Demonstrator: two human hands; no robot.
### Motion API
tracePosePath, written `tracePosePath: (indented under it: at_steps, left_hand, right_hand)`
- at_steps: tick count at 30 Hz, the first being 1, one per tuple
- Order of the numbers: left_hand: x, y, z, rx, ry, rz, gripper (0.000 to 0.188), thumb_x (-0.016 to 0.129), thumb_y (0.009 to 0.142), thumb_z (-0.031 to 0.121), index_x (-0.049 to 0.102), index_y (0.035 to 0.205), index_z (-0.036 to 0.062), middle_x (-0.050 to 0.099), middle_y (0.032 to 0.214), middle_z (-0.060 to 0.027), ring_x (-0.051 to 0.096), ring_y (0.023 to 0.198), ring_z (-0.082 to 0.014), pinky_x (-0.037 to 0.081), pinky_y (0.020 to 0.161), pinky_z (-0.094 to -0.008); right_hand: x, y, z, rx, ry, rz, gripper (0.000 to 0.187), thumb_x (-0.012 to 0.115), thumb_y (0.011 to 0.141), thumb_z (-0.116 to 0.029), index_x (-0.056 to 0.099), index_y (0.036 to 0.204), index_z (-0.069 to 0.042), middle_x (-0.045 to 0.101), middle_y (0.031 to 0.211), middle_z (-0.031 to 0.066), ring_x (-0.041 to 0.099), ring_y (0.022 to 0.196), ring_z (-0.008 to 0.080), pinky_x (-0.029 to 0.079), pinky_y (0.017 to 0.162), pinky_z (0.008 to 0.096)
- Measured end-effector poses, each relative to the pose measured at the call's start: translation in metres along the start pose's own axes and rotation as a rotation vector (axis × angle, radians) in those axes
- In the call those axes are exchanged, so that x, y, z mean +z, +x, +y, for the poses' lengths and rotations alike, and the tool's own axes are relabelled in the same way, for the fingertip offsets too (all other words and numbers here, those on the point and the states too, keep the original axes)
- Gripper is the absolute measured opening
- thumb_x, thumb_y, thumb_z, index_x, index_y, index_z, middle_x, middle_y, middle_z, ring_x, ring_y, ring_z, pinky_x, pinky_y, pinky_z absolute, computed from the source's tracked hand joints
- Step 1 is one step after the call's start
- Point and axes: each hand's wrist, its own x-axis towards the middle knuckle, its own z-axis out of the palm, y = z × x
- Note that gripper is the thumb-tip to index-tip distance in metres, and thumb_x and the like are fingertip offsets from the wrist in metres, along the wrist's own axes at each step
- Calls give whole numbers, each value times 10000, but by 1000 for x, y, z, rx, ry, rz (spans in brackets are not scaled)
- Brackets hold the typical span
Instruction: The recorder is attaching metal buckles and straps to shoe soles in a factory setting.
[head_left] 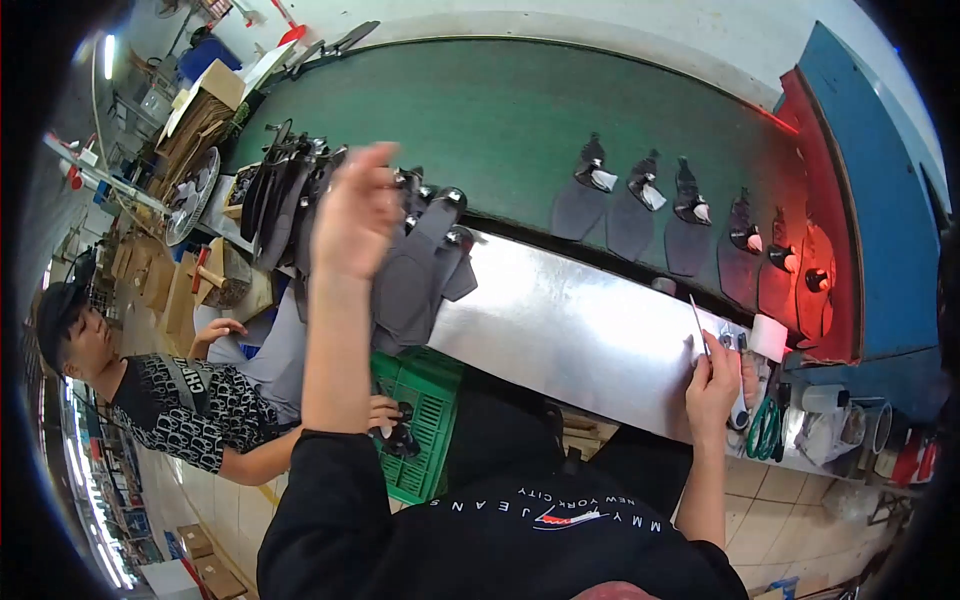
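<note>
My left hand (355, 215) is raised over a heap of dark grey sandals (405, 290) with shiny black straps, at the left end of a metal table. Its fingers are smeared by motion, so I cannot tell whether they grip anything. At the table's right end, my right hand (712, 390) is closed on a thin, pale, pointed tool (697, 318), its tip up toward the belt. A row of sandals lies on the green belt (480, 110), several with white pieces at the straps; one is the leftmost sandal (580, 205).
The metal table (550, 310) runs along the belt. At right, a red-lit opening (835, 250) sits in a blue housing. A white roll (768, 338) and green cord (765, 428) lie nearby. A seated co-worker (200, 400) is at left, beside a green crate (425, 400).
</note>
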Motion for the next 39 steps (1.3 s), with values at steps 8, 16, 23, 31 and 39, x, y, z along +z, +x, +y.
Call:
tracePosePath:
  at_steps: [8, 16, 23, 31, 39]
  left_hand:
    - [52, 129, -220, 207, 1433, -100, 766, 677, 817, 298, 332, 1454, 50, 403, 1457, -191, 382, 1338, -405, 335, 1080, -453]
    - [56, 127, -253, 467, 1368, -52, 335, 721, 814, 315, 661, 1050, 84, 607, 1218, -212, 508, 1226, -394, 414, 1000, -424]
    - [66, 94, -261, 464, 1205, 113, 225, 745, 765, 159, 704, 976, 95, 615, 1013, -136, 618, 949, -299, 501, 842, -385]
    - [138, -26, -166, -111, 408, -200, 315, 693, 774, -10, 652, 1086, -18, 656, 1071, -113, 612, 971, -149, 479, 861, -279]
    - [104, -161, -159, -279, 33, -394, 264, 662, 789, -42, 670, 1051, -14, 642, 1177, -144, 596, 1095, -201, 463, 935, -307]
  right_hand:
    - [-5, -5, -8, -60, -176, -23, 239, 613, 832, -67, 656, 1067, -86, 579, 864, 121, 552, 857, 319, 456, 750, 418]
    - [-17, -9, -1, -96, -150, -32, 392, 629, 771, -16, 624, 1154, -102, 545, 1025, 113, 528, 932, 305, 455, 807, 402]
    - [-18, -16, -15, -137, -73, -18, 413, 650, 717, 19, 621, 1121, -60, 524, 1104, 144, 515, 1017, 342, 440, 880, 406]
    - [-27, -18, -26, 282, 1266, -236, 306, 614, 896, -98, 546, 1179, 0, 577, 1226, 180, 549, 1154, 241, 414, 994, 359]
    - [-27, -25, -84, 149, 1633, -316, 418, 671, 775, -62, 525, 1161, 5, 591, 1059, 95, 603, 972, 199, 438, 999, 360]
